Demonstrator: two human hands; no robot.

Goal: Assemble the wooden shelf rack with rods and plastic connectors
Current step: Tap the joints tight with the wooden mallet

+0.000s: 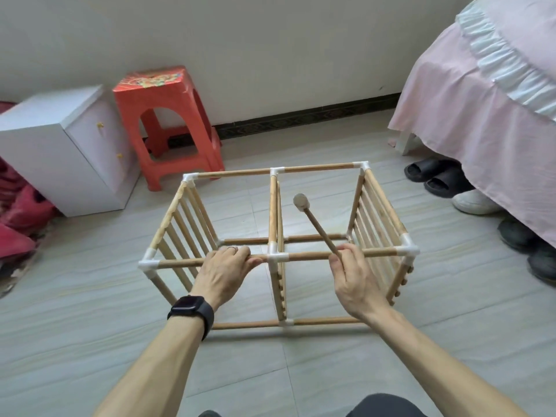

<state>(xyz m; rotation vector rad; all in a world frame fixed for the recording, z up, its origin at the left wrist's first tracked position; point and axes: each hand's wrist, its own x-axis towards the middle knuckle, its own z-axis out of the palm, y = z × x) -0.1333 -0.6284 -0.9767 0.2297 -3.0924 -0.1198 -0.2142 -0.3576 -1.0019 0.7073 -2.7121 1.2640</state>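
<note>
Tiled floor [90, 341]; on it: rack [278, 245], stool [168, 124], cabinet [66, 152], slippers [433, 176].

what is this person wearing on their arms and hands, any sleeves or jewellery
No sleeves show; both forearms are bare. A black smartwatch with a dark rectangular face and a black strap sits just above the left hand, which has a thin ring on one finger. The right hand wears nothing.
</note>
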